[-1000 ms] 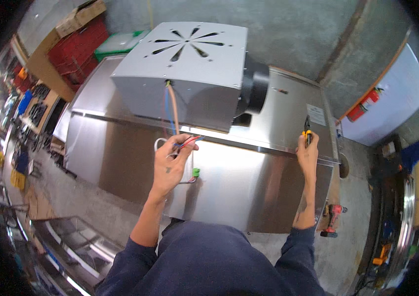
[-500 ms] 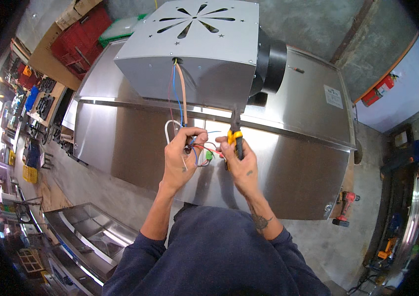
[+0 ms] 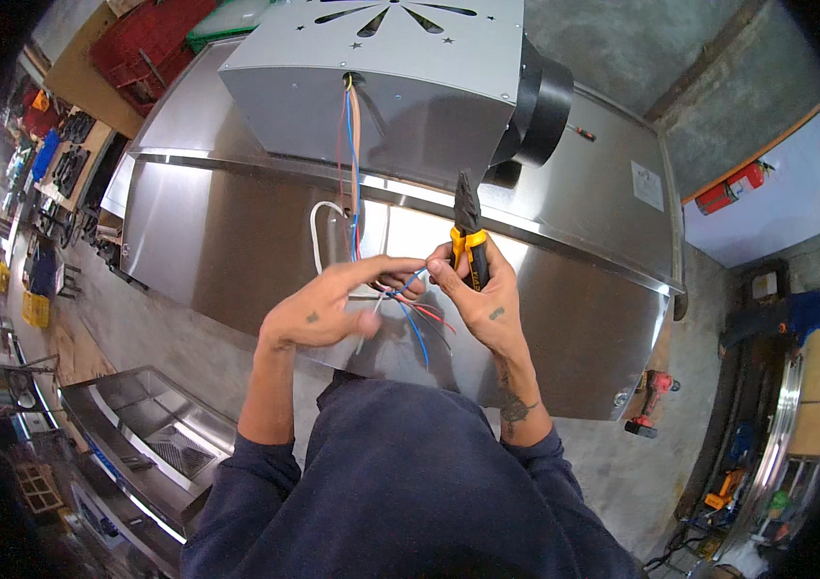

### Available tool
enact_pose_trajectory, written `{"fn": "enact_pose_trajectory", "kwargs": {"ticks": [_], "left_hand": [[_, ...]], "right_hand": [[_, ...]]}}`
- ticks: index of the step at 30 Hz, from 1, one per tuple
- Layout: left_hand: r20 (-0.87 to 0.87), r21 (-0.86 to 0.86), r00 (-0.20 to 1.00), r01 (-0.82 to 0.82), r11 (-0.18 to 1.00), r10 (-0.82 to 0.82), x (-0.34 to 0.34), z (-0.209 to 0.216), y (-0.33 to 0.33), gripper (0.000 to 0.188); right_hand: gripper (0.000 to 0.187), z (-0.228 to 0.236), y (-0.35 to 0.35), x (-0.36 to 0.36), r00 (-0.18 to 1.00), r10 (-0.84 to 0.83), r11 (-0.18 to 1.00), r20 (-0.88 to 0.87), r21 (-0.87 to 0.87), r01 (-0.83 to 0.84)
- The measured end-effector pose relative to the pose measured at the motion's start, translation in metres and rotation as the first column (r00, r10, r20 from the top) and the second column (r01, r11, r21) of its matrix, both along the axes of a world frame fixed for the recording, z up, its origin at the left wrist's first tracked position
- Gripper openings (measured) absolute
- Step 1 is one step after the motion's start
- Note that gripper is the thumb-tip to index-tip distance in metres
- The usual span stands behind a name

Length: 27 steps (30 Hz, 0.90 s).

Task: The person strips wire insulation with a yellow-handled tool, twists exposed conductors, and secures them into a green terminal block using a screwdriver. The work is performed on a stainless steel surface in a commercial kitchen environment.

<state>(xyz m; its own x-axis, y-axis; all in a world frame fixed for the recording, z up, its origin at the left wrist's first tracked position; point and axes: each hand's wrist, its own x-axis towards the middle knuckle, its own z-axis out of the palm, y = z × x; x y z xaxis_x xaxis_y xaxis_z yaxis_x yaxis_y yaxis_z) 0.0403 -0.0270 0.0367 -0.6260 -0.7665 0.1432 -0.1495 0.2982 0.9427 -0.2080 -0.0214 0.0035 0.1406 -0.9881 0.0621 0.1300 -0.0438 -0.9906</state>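
A stainless steel range hood (image 3: pixel 236 232) lies before me with a grey metal blower box (image 3: pixel 400 77) on top. Blue, red and orange wires (image 3: pixel 353 164) hang from a hole in the box's front. My left hand (image 3: pixel 328 309) pinches the loose wire ends (image 3: pixel 415 314) over the hood's sloped face. My right hand (image 3: pixel 477 294) meets it there, gripping pliers (image 3: pixel 468 236) with yellow-and-black handles, jaws pointing up, while its fingertips touch the same wires. A white cable (image 3: pixel 316 232) loops beside the wires.
A black round duct outlet (image 3: pixel 545 101) sticks out of the box's right side. A red drill (image 3: pixel 649 396) lies on the concrete floor at right. A second steel hood (image 3: pixel 139 434) sits lower left. Red crates (image 3: pixel 139 39) and shelves of parts line the left.
My right hand came from the hood's right edge to the middle with the pliers and joined my left hand on the wires. The view has closed in on the hood.
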Motion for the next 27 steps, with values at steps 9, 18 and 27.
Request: {"fn": "enact_pose_trajectory", "kwargs": {"ticks": [9, 18, 27], "left_hand": [[0.065, -0.219, 0.793, -0.58, 0.784, 0.605, -0.055, -0.032, 0.02, 0.02], [0.002, -0.445, 0.77, -0.57, 0.691, 0.638, -0.063, -0.043, 0.017, 0.013], [0.002, -0.574, 0.757, -0.534, 0.621, 0.653, -0.067, -0.049, 0.018, 0.014]], "right_hand": [[0.039, -0.025, 0.02, 0.0, 0.998, -0.064, 0.981, 0.003, 0.184, 0.062], [0.046, -0.06, 0.051, 0.001, 0.999, 0.027, 0.978, 0.037, 0.207, -0.034], [0.042, -0.042, 0.057, 0.005, 0.979, 0.022, 0.983, -0.202, 0.181, 0.016]]}}
